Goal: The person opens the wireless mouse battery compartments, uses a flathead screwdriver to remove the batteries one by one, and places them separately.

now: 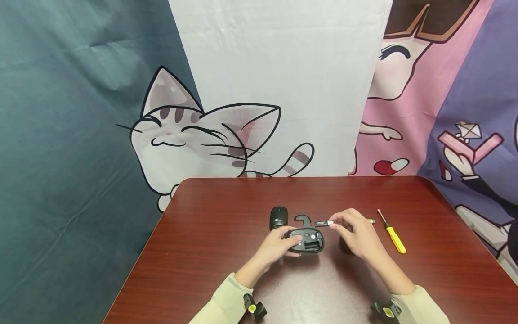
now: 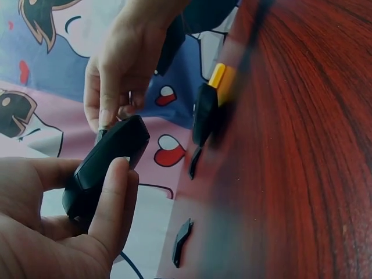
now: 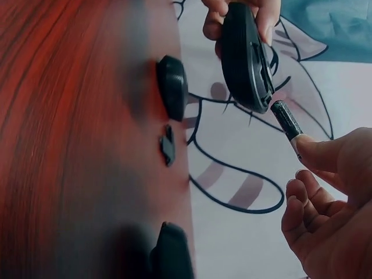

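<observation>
My left hand (image 1: 279, 245) grips a black computer mouse (image 1: 317, 245) with its underside up, the battery compartment uncovered. It is held above the table. Between thumb and fingers my right hand (image 1: 356, 231) pinches a small battery (image 1: 323, 223). In the right wrist view the battery's dark end (image 3: 285, 118) points at the lower end of the mouse (image 3: 241, 64), very close to it. The other fingers of the right hand (image 3: 331, 197) are loosely bent. A dark curved cover (image 1: 303, 219) lies on the table just behind the held mouse.
Another black mouse (image 1: 278, 217) sits on the brown table (image 1: 194, 252), behind the left hand. To the right lies a screwdriver (image 1: 395, 240) with a yellow handle. A dark object (image 3: 173, 253) stands nearer in the right wrist view. Printed cloth (image 1: 283, 67) hangs behind the table.
</observation>
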`<state>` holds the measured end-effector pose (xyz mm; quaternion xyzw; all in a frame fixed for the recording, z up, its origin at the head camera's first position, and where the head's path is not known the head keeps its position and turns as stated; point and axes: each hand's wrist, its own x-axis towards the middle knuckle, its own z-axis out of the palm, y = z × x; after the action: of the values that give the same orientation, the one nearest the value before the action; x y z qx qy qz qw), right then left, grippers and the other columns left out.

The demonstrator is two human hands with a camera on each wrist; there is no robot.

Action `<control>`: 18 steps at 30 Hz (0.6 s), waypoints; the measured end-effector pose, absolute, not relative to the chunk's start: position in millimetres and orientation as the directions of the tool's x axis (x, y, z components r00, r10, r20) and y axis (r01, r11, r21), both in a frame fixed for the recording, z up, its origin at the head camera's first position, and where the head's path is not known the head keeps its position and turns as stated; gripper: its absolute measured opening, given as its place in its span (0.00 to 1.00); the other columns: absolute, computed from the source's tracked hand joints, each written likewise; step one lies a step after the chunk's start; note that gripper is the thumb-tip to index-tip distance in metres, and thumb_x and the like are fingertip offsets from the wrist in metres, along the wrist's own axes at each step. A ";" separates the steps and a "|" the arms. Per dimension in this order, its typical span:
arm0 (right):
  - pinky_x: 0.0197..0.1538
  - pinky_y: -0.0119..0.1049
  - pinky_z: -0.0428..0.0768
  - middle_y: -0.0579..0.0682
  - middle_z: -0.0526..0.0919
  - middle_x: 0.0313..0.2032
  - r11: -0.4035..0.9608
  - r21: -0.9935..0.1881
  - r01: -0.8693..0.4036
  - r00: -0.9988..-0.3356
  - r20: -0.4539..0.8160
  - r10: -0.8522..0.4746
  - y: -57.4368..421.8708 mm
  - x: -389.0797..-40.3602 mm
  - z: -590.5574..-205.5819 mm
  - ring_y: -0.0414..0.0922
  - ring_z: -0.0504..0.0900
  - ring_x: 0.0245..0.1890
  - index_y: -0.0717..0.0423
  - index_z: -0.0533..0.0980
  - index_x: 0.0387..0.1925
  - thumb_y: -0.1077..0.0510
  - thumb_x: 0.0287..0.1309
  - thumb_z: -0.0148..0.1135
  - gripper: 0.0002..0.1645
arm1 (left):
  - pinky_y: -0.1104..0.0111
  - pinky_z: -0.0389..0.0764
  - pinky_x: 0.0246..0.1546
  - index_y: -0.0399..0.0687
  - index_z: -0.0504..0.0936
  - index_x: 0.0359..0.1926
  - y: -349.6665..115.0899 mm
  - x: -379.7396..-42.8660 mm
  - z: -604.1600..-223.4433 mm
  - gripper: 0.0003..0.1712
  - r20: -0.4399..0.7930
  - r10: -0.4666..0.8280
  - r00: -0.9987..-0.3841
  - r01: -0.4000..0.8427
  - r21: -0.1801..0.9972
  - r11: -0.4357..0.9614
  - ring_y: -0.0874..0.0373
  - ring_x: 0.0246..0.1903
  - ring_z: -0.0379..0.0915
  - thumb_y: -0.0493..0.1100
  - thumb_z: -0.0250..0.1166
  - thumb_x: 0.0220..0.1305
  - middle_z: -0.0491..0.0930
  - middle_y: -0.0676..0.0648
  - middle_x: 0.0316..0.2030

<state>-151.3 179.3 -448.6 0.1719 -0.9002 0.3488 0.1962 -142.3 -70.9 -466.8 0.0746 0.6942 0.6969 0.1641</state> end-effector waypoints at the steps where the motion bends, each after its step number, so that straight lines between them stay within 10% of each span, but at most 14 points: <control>1: 0.27 0.27 0.73 0.41 0.78 0.34 0.700 -0.559 -0.444 -0.865 0.471 -0.173 179.9 -153.4 -450.1 0.36 0.70 0.30 0.47 0.83 0.36 0.63 0.53 0.76 0.10 | 0.59 0.92 0.37 0.29 0.77 0.58 -70.3 -142.9 -467.7 0.22 -0.125 0.335 -0.934 -0.126 0.992 0.017 0.51 0.37 0.86 0.39 0.65 0.69 0.85 0.38 0.43; 18: 0.32 0.34 0.75 0.48 0.79 0.35 0.731 -0.573 -0.370 -0.914 0.366 -0.176 184.2 -188.2 -469.9 0.43 0.74 0.32 0.52 0.84 0.36 0.62 0.56 0.74 0.06 | 0.62 0.92 0.34 0.25 0.76 0.55 -57.8 -153.2 -485.3 0.20 -0.132 0.259 -0.957 -0.124 0.991 0.044 0.49 0.36 0.86 0.36 0.64 0.68 0.82 0.39 0.42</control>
<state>-188.2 184.2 -469.9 0.1486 -0.9190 0.3352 0.1450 -153.2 -57.8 -485.3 0.0475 0.7090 0.6897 0.1391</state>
